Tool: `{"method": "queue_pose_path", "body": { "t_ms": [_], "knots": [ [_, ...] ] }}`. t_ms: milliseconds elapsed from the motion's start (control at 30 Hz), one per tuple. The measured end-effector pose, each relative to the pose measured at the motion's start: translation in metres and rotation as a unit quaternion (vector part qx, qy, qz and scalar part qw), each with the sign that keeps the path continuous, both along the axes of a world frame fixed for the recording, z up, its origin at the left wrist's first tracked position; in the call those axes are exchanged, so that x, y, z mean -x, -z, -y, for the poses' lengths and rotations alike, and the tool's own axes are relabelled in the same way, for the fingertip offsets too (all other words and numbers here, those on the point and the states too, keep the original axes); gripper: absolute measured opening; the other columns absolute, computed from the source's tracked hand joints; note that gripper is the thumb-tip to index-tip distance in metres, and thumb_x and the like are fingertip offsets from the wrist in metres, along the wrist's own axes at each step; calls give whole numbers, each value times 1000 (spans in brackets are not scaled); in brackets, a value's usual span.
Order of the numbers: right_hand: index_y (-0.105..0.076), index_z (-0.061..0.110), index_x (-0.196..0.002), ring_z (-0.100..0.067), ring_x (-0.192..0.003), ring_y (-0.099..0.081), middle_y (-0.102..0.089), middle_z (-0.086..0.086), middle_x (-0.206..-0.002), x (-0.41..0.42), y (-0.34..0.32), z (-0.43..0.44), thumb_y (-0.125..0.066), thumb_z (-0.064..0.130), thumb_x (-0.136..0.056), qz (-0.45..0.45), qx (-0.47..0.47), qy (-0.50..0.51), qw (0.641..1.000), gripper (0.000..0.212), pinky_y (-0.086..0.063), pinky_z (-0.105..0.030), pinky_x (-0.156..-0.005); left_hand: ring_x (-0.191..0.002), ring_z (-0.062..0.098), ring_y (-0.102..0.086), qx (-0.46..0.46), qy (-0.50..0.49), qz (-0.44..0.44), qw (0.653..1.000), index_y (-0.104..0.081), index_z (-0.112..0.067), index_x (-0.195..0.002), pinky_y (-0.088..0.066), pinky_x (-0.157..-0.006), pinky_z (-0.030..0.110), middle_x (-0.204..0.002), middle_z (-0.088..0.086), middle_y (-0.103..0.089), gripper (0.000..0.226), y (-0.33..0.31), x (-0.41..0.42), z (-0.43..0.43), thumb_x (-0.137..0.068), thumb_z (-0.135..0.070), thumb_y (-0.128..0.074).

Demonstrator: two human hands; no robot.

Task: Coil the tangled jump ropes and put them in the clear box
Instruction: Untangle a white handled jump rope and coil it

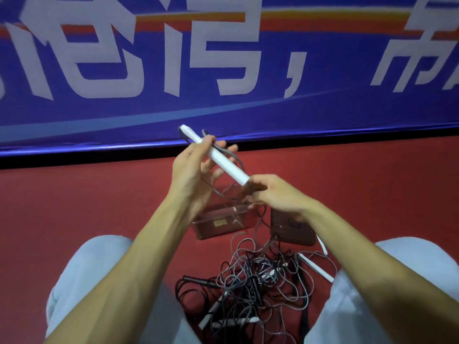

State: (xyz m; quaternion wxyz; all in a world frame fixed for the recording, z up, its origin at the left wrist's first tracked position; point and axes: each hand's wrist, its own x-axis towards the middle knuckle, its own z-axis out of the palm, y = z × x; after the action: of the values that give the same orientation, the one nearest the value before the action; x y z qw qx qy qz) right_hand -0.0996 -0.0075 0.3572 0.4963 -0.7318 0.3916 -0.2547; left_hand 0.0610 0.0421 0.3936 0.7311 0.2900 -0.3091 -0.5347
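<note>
With left hand [196, 170] fingers [210, 141] pinching white handle [218, 157] and right hand [278, 194] fingers [258, 186] pinching its end, draw cord [231, 155] slowly from bottom-centre tangle [260, 281].

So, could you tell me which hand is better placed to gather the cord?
Probably the left hand: the grey cord runs by its fingers, while the right hand pinches the white handle.

Single head-worn wide-angle view, forward and steeply down, close above the rope tangle [248, 281] on the red floor [74, 194].

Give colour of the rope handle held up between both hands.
The handle is plain white; the head view shows it best.
</note>
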Motion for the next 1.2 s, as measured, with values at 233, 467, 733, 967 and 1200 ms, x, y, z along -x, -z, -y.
{"method": "queue_pose_path", "body": {
  "t_ms": [233, 467, 733, 967, 1200],
  "knots": [
    [-68, 19, -94, -15, -97, -64, -72, 4, -99, -10, 31, 10, -57, 18, -94, -283, 215, -15, 935, 12, -44, -27, -85, -85, 27, -73, 39, -13, -146, 988, -56, -7, -91, -58, -65, 32, -81, 6, -68, 9, -8, -20, -4, -97, -14, -54],
    [-54, 13, -96, -16, -74, -71, -73, -3, -78, -6, 23, 8, -46, 1, -95, -178, 148, 97, 968, 15, -54, -28, -74, -86, 24, -72, -46, -113, 30, 992, -55, -8, -96, -59, -74, 32, -96, 12, -69, 11, 12, -19, 11, -102, -15, -48],
    [-53, 10, -100, -16, -60, -68, -68, -8, -76, 5, -18, -2, -40, -2, -99, 119, 31, 173, 977, 17, -57, -35, -57, -69, 4, -65, -93, 9, 387, 917, -63, -2, -99, -50, -58, 17, -86, 4, -70, 12, 44, 12, 16, -97, -12, -56],
    [-48, 9, -95, -16, -63, -71, -68, -8, -74, 26, -44, 4, -37, -1, -101, 431, -135, 165, 877, 16, -55, -26, -51, -92, 12, -62, -44, 137, 426, 893, -65, -2, -108, -47, -79, 25, -103, 10, -72, 18, 45, 31, 7, -98, -13, -54],
    [-49, 3, -88, -22, -62, -71, -67, -12, -71, 31, -36, 11, -42, 2, -101, 498, -192, 211, 819, 15, -59, -31, -57, -79, 18, -69, -50, 139, 354, 923, -58, 12, -106, -53, -80, 41, -86, 10, -72, 26, 45, 40, 3, -95, -11, -57]
  ]
}}
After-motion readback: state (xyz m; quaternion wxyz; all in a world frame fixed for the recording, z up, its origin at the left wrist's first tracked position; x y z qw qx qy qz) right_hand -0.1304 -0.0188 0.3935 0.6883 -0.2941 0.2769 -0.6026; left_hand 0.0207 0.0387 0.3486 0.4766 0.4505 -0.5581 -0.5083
